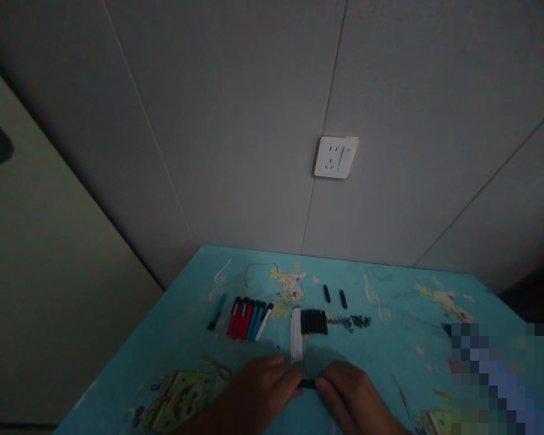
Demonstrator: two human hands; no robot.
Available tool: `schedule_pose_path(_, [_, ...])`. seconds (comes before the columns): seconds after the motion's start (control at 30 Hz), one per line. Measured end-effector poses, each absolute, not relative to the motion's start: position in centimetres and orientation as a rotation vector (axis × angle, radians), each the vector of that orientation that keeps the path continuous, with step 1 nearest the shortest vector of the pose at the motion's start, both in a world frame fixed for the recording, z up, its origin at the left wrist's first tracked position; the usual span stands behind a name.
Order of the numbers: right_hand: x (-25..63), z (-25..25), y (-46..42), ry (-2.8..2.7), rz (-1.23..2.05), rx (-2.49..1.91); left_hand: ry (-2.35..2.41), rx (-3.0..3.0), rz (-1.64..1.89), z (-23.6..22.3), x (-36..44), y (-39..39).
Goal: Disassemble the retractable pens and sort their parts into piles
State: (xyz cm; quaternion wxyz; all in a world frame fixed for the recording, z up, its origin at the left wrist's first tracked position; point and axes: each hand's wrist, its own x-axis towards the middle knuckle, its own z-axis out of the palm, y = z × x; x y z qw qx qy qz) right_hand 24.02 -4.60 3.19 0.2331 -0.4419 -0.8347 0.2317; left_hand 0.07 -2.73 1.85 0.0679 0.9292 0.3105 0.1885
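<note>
The left hand (268, 383) and right hand (350, 391) have fingers pinching a black piece (308, 383); pens (243, 319) look assembled, white sticks (296, 333) lie loose.

Two bare human hands, with bare wrists shown behind them.
The left hand (272, 379) is seen as a broad, rounded form, its back smoothly curved and its fingers (291, 379) partly blended together by shadow; a bare, widening left forearm (217, 415) is joined to it. The right hand (350, 386) is shaped by softly rounded knuckles, and a bare right wrist (385, 422) is cut off by the lower edge. Nails and creases are obscured by dim light.
</note>
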Motion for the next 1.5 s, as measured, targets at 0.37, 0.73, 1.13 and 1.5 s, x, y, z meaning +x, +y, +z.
schedule_pose_path(0.37, [24.2,4.3,-4.5,-2.368,0.568,-1.072,0.899,2.496,0.612,4.8,0.1,-3.3])
schedule_pose_path(0.73, [24.3,4.1,-4.1,-2.412,0.506,-1.126,0.932,2.566,0.510,4.0,0.2,-2.8])
schedule_pose_path(1.13, [24.1,5.0,-4.8,-2.468,0.531,-1.071,0.813,2.703,0.721,2.8,0.0,-2.6])
schedule_pose_path(1.5, [24.1,4.5,-4.9,-2.348,0.491,-1.081,0.906,2.636,0.523,3.1,0.0,-2.7])
